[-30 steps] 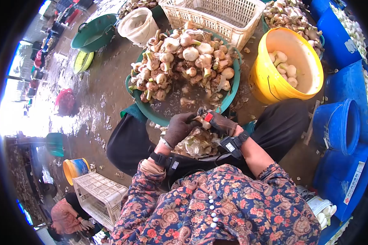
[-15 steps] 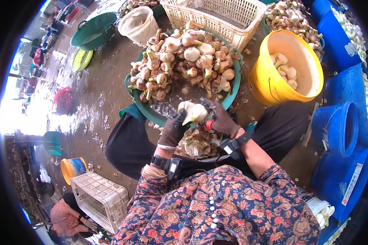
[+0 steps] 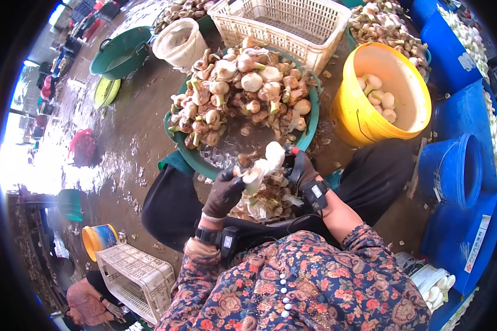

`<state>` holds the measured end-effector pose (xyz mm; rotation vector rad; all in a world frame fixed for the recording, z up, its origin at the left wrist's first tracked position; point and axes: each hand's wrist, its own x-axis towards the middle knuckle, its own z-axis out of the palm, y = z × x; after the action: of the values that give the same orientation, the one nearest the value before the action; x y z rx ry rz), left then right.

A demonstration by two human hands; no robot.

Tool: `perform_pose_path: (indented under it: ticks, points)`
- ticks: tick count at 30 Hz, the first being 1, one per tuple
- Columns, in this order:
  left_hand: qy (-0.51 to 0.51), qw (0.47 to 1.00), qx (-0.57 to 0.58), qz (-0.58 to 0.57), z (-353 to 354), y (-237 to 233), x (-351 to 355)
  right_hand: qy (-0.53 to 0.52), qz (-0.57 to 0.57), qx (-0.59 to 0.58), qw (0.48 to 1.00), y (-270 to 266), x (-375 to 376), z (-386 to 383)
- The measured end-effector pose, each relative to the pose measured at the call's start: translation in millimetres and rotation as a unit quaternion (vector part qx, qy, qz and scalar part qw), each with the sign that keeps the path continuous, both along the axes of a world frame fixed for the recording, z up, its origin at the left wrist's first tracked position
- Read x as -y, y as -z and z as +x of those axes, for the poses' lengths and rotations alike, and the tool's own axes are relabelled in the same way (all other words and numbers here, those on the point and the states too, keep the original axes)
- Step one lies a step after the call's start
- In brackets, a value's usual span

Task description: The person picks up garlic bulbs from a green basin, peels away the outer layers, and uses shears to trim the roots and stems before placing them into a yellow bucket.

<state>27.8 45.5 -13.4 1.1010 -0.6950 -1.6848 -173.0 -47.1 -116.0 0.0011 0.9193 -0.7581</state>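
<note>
My left hand, in a dark glove, is closed around the lower end of a peeled white garlic bulb. The bulb is tilted, its round head up and to the right, above the near rim of a green tub. Unpeeled garlic with brownish skins and stems is heaped in that tub. My right hand, also gloved, is closed on a small red-ended tool just right of the bulb; its blade or tip cannot be made out. Loose garlic skins lie below, between my legs.
At right stands a yellow bucket with several white bulbs, beside a blue bucket. A white crate and a white bucket stand behind the tub. Another person works at lower left near a crate.
The white bulb has tipped from lying across to head up. My right hand has shifted right and down, and my left hand slightly down. The view has moved a little.
</note>
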Motion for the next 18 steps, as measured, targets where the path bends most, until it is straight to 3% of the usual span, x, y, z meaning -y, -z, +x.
perform_pose_path:
  ticks: [1,2,3,4,5,6,7,9,10,11,12,13,15,16,17,18]
  points:
    - [-0.010,0.999,-0.045,-0.029,-3.3,-14.1,-2.2,0.059,-0.040,0.028,0.997,-0.8,0.8,-2.9]
    - [-0.059,0.987,-0.121,-0.085,-6.7,-31.3,-6.8,0.089,0.010,0.104,0.991,19.5,4.2,-15.9]
    - [-0.043,0.993,-0.088,-0.064,3.9,-39.4,-11.0,0.116,0.061,0.179,0.975,42.2,6.7,-28.3]
    - [0.023,1.000,-0.010,0.005,14.3,-45.3,-6.8,0.053,0.012,0.068,0.996,-11.2,7.7,-24.9]
    - [0.088,0.991,0.068,0.074,20.7,-48.4,2.1,0.051,0.014,0.068,0.996,-13.7,8.8,-25.6]
    - [0.233,0.943,0.233,0.036,19.1,-44.6,11.2,-0.003,0.016,0.076,0.997,-15.5,9.6,-26.3]
    - [0.281,0.920,0.272,-0.041,11.7,-30.0,12.9,-0.058,0.018,0.085,0.995,-15.0,10.7,-25.6]
    - [0.256,0.767,0.581,-0.093,-1.6,-24.0,19.7,-0.063,0.014,0.123,0.990,-20.7,10.4,-18.4]
    - [0.258,0.765,0.583,-0.092,-12.0,-24.0,28.7,-0.071,0.015,0.071,0.995,-37.4,10.4,-13.4]
    - [0.109,0.907,0.401,-0.065,-23.1,-22.8,35.9,-0.078,0.018,0.016,0.997,-46.0,8.0,-10.8]
    - [-0.052,0.981,0.186,-0.030,-31.7,-20.7,40.1,-0.116,-0.002,0.054,0.992,-39.6,5.8,-13.6]
    - [-0.057,0.981,0.184,-0.027,-35.8,-11.4,44.8,-0.120,0.000,0.051,0.991,-31.8,2.7,-12.4]
    - [0.012,0.928,0.318,-0.192,-39.3,0.1,56.4,-0.185,-0.141,-0.078,0.969,-22.6,-2.2,-4.3]
    - [0.052,0.910,0.358,-0.202,-36.6,-8.6,55.8,-0.190,-0.088,-0.089,0.974,-26.7,-4.2,-2.4]
    - [0.055,0.910,0.358,-0.202,-33.8,-11.9,53.5,-0.187,-0.087,-0.088,0.975,-19.5,-4.5,-2.1]
    - [0.067,0.969,0.203,-0.126,-30.0,-13.6,47.4,-0.118,-0.039,-0.029,0.992,-5.6,-5.1,-2.8]
